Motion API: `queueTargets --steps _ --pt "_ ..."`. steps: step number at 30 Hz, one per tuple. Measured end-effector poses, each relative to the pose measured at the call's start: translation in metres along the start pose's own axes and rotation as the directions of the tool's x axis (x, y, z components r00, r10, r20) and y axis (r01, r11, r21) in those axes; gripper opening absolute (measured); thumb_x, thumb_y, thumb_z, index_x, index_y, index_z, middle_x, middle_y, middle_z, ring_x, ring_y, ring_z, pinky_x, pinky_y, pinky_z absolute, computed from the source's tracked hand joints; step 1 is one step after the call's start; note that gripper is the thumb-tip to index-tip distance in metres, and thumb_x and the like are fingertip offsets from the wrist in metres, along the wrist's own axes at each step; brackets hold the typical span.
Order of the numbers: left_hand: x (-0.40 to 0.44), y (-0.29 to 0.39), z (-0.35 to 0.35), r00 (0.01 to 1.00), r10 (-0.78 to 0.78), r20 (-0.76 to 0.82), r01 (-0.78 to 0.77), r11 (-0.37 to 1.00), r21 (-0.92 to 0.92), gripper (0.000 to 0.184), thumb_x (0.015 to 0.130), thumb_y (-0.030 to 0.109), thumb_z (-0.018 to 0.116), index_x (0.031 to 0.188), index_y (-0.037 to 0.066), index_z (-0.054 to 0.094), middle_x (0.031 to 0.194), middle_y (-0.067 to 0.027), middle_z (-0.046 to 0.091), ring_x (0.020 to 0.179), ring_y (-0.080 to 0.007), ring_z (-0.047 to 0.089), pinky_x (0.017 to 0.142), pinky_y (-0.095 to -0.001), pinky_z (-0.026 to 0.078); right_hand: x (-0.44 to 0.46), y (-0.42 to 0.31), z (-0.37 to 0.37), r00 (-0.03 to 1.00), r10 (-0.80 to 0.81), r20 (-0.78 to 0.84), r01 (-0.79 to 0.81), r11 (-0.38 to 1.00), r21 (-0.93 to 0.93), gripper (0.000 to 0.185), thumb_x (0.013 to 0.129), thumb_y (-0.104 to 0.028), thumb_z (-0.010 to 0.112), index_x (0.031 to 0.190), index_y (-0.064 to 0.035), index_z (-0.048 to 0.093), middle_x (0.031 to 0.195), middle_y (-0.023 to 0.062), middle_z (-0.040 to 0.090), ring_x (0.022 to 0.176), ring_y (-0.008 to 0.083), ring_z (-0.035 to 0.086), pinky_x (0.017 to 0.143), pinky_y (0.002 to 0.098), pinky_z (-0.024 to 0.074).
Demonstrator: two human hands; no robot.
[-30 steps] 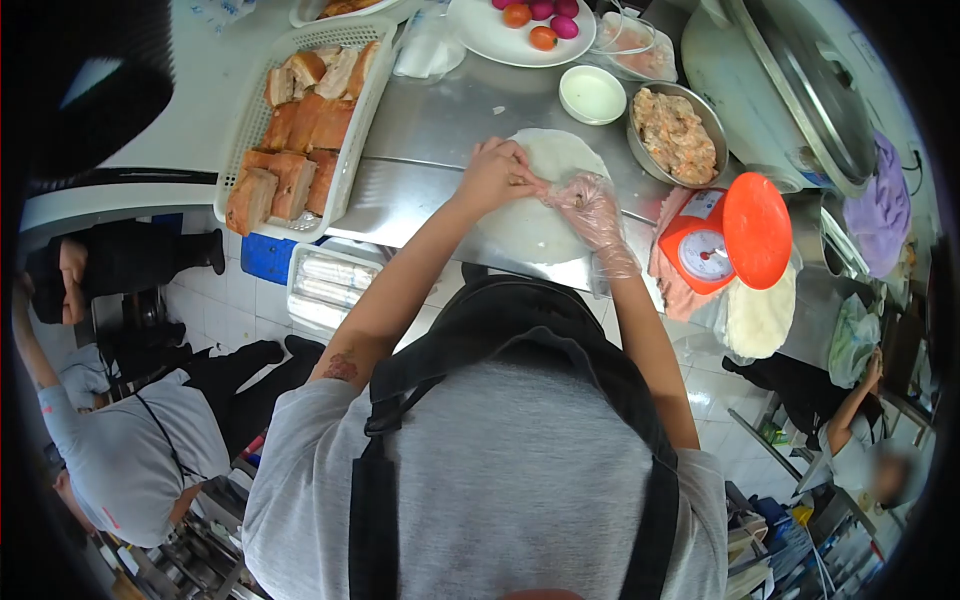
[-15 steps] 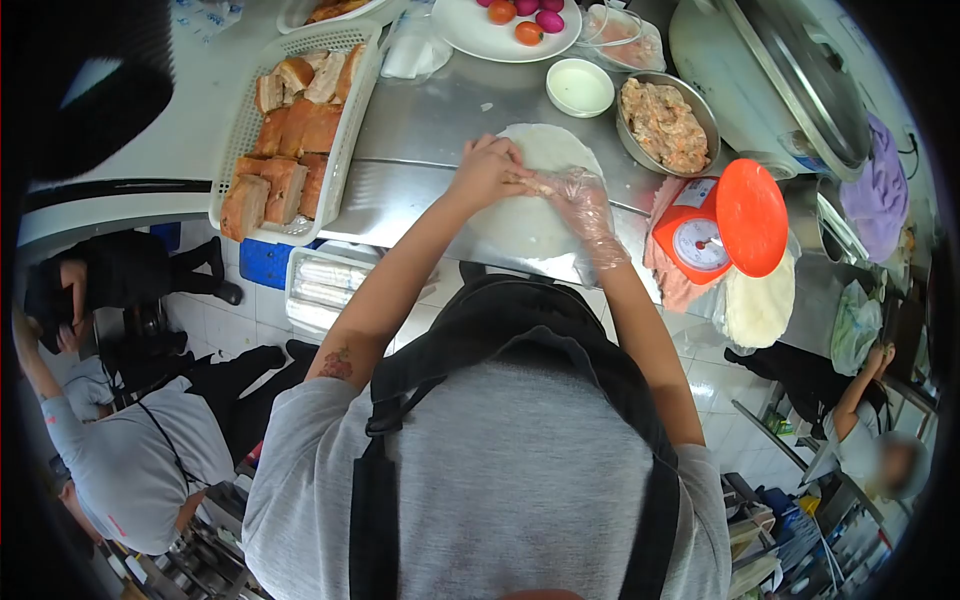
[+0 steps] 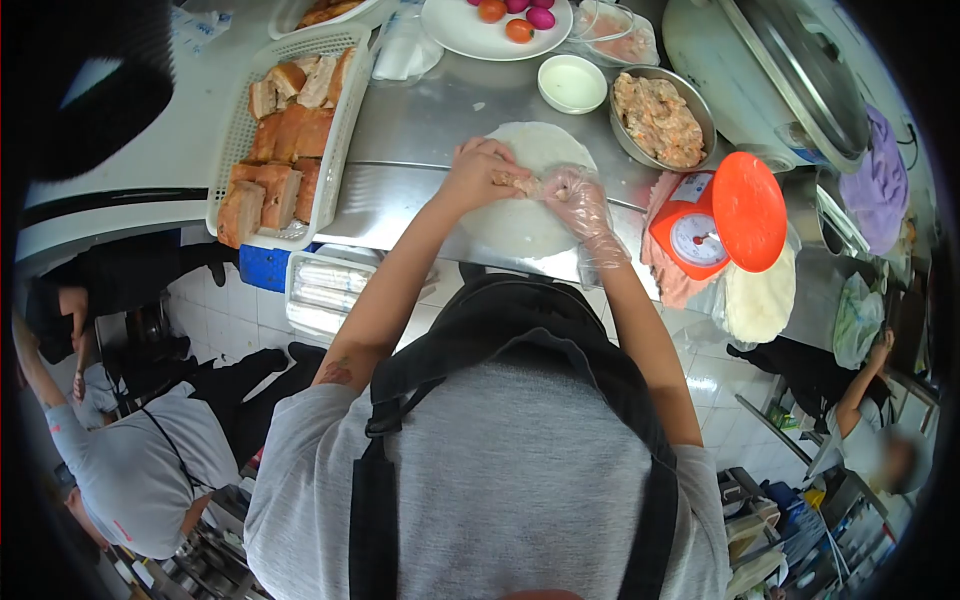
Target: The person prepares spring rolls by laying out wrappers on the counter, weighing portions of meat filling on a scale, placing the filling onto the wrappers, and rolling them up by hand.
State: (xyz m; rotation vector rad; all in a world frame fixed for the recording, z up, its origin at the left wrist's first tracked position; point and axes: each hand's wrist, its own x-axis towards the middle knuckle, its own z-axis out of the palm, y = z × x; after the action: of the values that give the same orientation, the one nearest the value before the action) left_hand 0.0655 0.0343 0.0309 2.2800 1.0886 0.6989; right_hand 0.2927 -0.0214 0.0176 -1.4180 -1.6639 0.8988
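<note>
- Left hand [image 3: 478, 180]: bare, grip pinching minced meat [image 3: 516, 184].
- Right hand [image 3: 580, 205]: plastic-gloved, grip pinching the meat's other end.
- Minced meat: over the round white wrapper [image 3: 525, 228] on the steel counter [image 3: 420, 120].

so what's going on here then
A person's bare left hand and plastic-gloved right hand are working a small lump of pinkish filling over a round white wrapper sheet. The sheet lies unfolded on the steel table. To the right stand a metal bowl of similar-looking mixture and an orange-red dial scale.
</note>
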Motion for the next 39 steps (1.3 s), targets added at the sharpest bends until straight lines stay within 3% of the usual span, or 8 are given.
queueTargets --steps 3,7,12,21,24,30,33,39 --pt "0.000 0.001 -0.002 0.995 -0.082 0.052 0.082 0.997 -0.006 0.027 0.069 0.031 0.085 0.096 0.030 0.083 0.104 0.0065 0.065 0.110 -0.0217 0.052 0.100 -0.0430 0.032 0.003 -0.020 -0.003 0.998 0.050 -0.038 -0.054 0.992 -0.117 0.033 0.072 -0.029 0.090 0.096 -0.0088 0.078 0.092 0.0131 0.073 0.080 0.0288 0.066 0.075 0.0393 0.0512" --pt "0.001 -0.002 0.005 0.995 -0.098 0.030 0.098 0.995 0.012 0.029 0.064 0.034 0.088 0.092 0.034 0.082 0.102 0.0059 0.065 0.109 -0.0222 0.053 0.100 -0.0422 0.031 0.006 -0.013 0.016 0.979 -0.152 -0.133 0.126 0.974 -0.191 0.030 0.075 -0.027 0.088 0.097 -0.0088 0.079 0.090 0.0126 0.073 0.079 0.0280 0.066 0.074 0.0402 0.0506" --pt "0.003 -0.003 0.007 0.990 -0.144 -0.006 0.144 0.989 -0.013 0.030 0.063 0.036 0.088 0.092 0.031 0.083 0.104 0.0046 0.064 0.109 -0.0222 0.052 0.099 -0.0425 0.031 0.006 -0.013 -0.001 0.994 -0.093 0.064 0.100 0.987 -0.129 0.027 0.078 -0.025 0.086 0.100 -0.0105 0.079 0.087 0.0111 0.072 0.081 0.0256 0.066 0.075 0.0386 0.0510" --pt "0.002 0.009 0.009 0.997 -0.081 -0.002 0.080 0.990 0.116 0.034 0.065 0.040 0.088 0.097 0.032 0.083 0.103 0.0041 0.059 0.111 -0.0227 0.049 0.099 -0.0434 0.030 -0.005 -0.008 -0.008 0.998 0.052 -0.034 -0.052 0.999 0.002 0.032 0.075 -0.020 0.087 0.104 -0.0105 0.079 0.088 0.0117 0.070 0.083 0.0241 0.065 0.079 0.0365 0.0521" --pt "0.002 0.012 0.006 0.995 -0.095 0.019 0.093 0.990 0.108 0.031 0.067 0.038 0.087 0.096 0.032 0.083 0.102 0.0038 0.058 0.110 -0.0223 0.049 0.098 -0.0434 0.030 -0.006 -0.005 -0.017 0.997 -0.083 -0.006 0.082 0.989 -0.122 0.036 0.073 -0.019 0.088 0.106 -0.0100 0.079 0.090 0.0104 0.070 0.089 0.0248 0.066 0.082 0.0362 0.0522" --pt "0.000 0.016 0.004 0.994 -0.112 0.011 0.109 0.986 0.123 0.038 0.067 0.037 0.087 0.104 0.032 0.081 0.107 0.0033 0.061 0.111 -0.0227 0.049 0.099 -0.0442 0.031 -0.012 -0.004 -0.029 0.993 0.117 0.025 -0.115 0.991 -0.074 0.039 0.071 -0.020 0.088 0.108 -0.0102 0.079 0.103 0.0141 0.073 0.096 0.0284 0.066 0.086 0.0390 0.0518" --pt "0.002 0.020 -0.002 0.991 -0.124 0.057 0.116 0.985 0.125 0.038 0.069 0.035 0.086 0.107 0.032 0.080 0.108 0.0027 0.064 0.109 -0.0235 0.052 0.101 -0.0440 0.031 -0.014 -0.011 -0.035 0.989 -0.135 -0.064 0.115 0.962 -0.247 0.035 0.071 -0.017 0.087 0.105 -0.0105 0.080 0.104 0.0143 0.074 0.090 0.0258 0.067 0.081 0.0369 0.0526" --pt "0.013 0.034 0.020 0.998 0.064 0.016 -0.065 0.997 0.036 0.035 0.074 0.031 0.083 0.109 0.029 0.080 0.101 0.0014 0.067 0.106 -0.0233 0.056 0.099 -0.0411 0.034 -0.020 0.000 -0.051 0.996 0.067 0.067 -0.053 0.980 -0.194 0.052 0.073 -0.018 0.087 0.122 -0.0083 0.073 0.115 0.0168 0.072 0.097 0.0257 0.069 0.086 0.0338 0.0535"
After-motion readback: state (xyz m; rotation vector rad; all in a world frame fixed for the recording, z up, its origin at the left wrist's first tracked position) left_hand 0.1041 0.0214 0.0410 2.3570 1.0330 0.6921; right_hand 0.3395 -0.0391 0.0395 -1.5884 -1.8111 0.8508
